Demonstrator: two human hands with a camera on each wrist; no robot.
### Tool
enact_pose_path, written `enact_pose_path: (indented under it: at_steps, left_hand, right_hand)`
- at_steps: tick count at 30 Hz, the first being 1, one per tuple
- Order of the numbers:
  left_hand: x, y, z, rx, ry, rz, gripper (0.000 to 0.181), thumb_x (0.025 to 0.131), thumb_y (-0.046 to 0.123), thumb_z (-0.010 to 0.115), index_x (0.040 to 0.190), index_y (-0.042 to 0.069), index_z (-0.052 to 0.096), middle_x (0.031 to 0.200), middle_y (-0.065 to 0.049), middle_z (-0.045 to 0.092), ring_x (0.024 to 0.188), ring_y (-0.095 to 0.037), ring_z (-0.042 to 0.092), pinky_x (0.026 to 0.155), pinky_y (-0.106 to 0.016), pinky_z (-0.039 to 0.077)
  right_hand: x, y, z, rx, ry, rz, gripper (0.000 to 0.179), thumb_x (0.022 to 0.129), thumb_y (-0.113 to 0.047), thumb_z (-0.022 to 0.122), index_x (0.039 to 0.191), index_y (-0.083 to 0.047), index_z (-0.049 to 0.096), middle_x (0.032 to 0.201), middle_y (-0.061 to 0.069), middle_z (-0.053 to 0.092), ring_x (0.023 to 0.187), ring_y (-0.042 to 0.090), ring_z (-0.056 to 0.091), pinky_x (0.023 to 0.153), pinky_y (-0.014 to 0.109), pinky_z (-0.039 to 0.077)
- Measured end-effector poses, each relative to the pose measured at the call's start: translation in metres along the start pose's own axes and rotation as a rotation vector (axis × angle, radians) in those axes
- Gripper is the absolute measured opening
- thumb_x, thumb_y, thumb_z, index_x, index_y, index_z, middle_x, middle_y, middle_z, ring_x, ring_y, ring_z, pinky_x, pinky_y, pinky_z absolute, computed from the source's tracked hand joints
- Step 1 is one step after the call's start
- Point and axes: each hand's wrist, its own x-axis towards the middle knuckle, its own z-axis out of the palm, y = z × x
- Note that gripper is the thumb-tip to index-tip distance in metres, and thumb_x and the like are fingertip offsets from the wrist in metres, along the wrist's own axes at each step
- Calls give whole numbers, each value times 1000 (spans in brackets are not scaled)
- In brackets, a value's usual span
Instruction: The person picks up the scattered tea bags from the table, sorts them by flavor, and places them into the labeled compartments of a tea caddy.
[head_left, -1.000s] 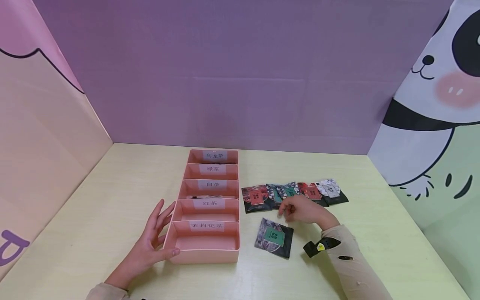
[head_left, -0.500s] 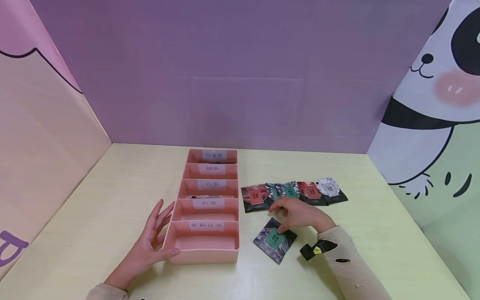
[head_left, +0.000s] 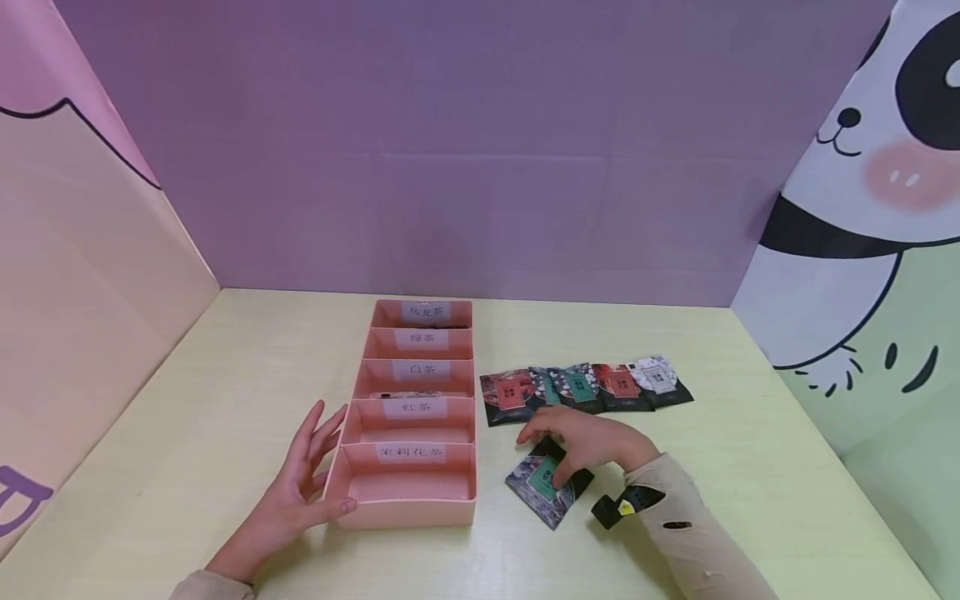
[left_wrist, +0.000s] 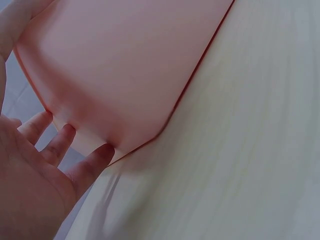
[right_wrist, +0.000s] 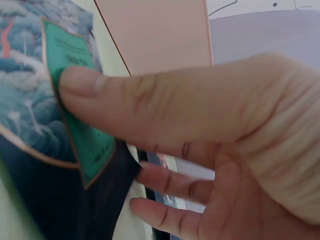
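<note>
A pink divided box (head_left: 405, 515) has paper labels in its compartments. My left hand (head_left: 296, 483) touches its near left side, thumb at the front corner and the other fingers extended. In the left wrist view several fingertips (left_wrist: 107, 150) rest against the pink wall (left_wrist: 130, 65). To the right of the box lies a tea sachet (head_left: 542, 500) with a green label and a dark end. My right hand (head_left: 588, 442) is over it, the thumb pressing on the green label (right_wrist: 80, 135) and the other fingers reaching past the sachet's far edge.
Behind the right hand lies an overlapping row of sachets, among them a red one (head_left: 506, 396), a green-labelled one (head_left: 577, 385) and a white-and-black one (head_left: 662, 379). A sachet edge (head_left: 408, 394) shows inside the box's middle compartment. A purple panel (head_left: 480, 167) stands behind the table (head_left: 247, 350).
My right hand has moved left and down from beside the row, and its thumb has come onto the near sachet. That sachet has turned on the table. The left hand stays at the box.
</note>
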Motion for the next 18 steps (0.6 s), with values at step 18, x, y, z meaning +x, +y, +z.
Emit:
enact_pose_path:
  at_steps: [18]
  left_hand:
    - [0, 0, 1, -7, 4, -7, 115, 78, -14, 72, 160, 18, -3, 163, 7, 23, 135, 0, 35, 99, -14, 38]
  right_hand:
    - [-4, 1, -8, 49, -30, 109, 18, 80, 6, 76, 95, -3, 75, 75, -6, 62, 67, 4, 51, 63, 23, 49]
